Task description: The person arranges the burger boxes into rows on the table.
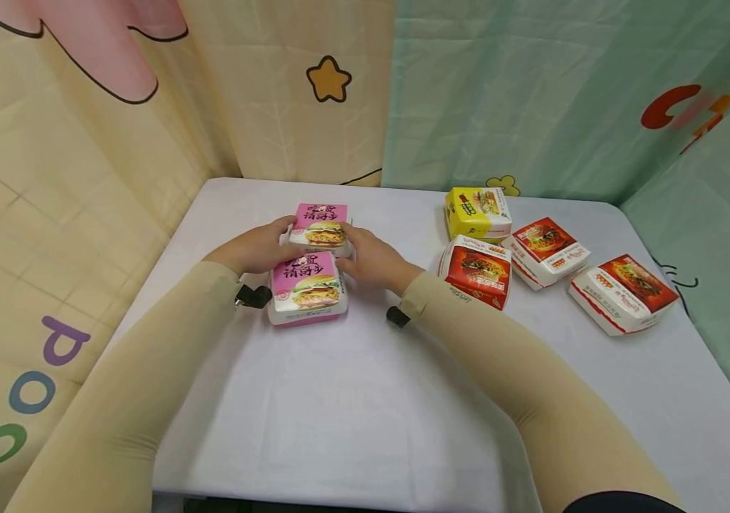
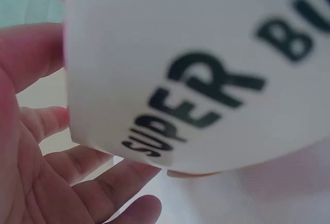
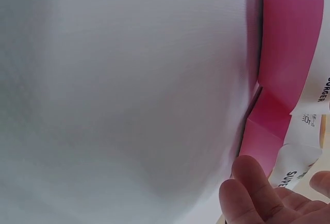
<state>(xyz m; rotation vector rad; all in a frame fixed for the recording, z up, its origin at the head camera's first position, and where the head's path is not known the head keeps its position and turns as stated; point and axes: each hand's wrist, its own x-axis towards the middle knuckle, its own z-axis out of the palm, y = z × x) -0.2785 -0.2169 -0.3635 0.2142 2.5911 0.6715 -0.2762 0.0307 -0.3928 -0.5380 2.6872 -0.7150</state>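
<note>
Two pink-and-white burger boxes lie one behind the other on the table's left half. The far burger box (image 1: 320,226) sits between both hands, its front edge close against the near burger box (image 1: 308,285). My left hand (image 1: 258,246) grips the far box's left side, thumb at its front corner. On the opposite side my right hand (image 1: 374,258) holds it, fingers along the side and thumb by the front corner. A white box side with "SUPER" lettering (image 2: 206,90) fills the left wrist view. Pink lower walls (image 3: 289,38) show beside the fingers in the right wrist view.
To the right stand a yellow burger box (image 1: 476,214) and several red-and-white ones: one red box (image 1: 480,269) near my right forearm, another (image 1: 547,249) beside it, a third (image 1: 624,293) farther right. A white cloth covers the table (image 1: 339,413); printed curtains (image 1: 499,92) hang behind.
</note>
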